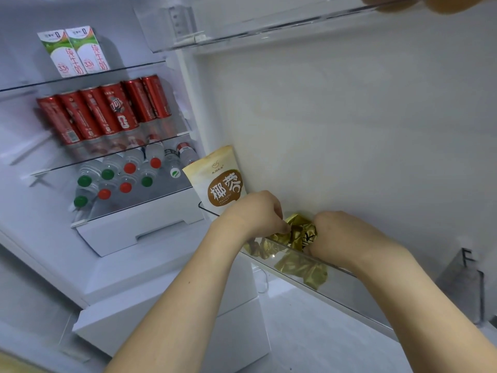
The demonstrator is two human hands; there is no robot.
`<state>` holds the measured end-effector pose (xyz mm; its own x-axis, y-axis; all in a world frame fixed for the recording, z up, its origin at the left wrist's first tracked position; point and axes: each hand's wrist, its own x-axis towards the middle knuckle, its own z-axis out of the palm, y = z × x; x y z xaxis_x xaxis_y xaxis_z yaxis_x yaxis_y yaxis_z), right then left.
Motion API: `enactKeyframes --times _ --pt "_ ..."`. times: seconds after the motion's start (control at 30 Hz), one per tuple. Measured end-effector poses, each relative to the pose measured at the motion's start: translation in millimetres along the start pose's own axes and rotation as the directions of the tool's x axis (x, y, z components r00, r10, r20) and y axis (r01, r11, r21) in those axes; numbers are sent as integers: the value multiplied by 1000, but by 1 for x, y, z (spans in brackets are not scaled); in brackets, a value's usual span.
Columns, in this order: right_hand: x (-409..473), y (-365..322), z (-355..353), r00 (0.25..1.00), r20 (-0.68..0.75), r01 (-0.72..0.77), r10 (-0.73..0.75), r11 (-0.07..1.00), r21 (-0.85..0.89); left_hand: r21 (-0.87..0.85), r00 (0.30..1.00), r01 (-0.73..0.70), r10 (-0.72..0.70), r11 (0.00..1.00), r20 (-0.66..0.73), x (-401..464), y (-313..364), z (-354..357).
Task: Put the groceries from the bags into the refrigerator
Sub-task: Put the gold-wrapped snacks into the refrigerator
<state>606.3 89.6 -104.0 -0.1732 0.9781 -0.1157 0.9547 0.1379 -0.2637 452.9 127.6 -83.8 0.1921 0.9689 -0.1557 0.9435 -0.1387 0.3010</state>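
Head view: coconut pouch [220, 181] beside left hand [252, 214]

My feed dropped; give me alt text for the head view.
Both hands, left and right, grip a crumpled gold packet in the fridge door bin, beside a coconut pouch. Shelves hold milk cartons, red cans and bottles.

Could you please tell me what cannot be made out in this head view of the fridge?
- Gold bag: label hidden by both hands.
- Door bin: right end cut off by the frame edge.
- Orange object at the top: cropped and blurred.
- Can print: too small.
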Motion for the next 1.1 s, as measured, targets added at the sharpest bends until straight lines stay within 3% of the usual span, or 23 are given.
enactKeyframes --times 0.17,0.33,0.73,0.87,1.1 --pt "-5 1 -4 999 -8 -43 44 997 57 -23 1000 -2 1 1000 -31 -5 -1 0" --pt "-13 -1 -5 998 67 3 -1 1000 -25 -64 998 -12 8 998 -65 -13 -5 -2" --pt "-30 -11 -15 997 -8 75 -74 992 106 -45 977 -26 16 999 -212 -38 -18 -1" --pt "-32 -24 -21 991 -42 129 -124 983 128 -29 934 -29 17 999 -356 -53 -25 0" --pt "-29 -55 -26 957 -12 291 -290 956 44 9 793 -23 24 1000 -608 -92 -44 2"
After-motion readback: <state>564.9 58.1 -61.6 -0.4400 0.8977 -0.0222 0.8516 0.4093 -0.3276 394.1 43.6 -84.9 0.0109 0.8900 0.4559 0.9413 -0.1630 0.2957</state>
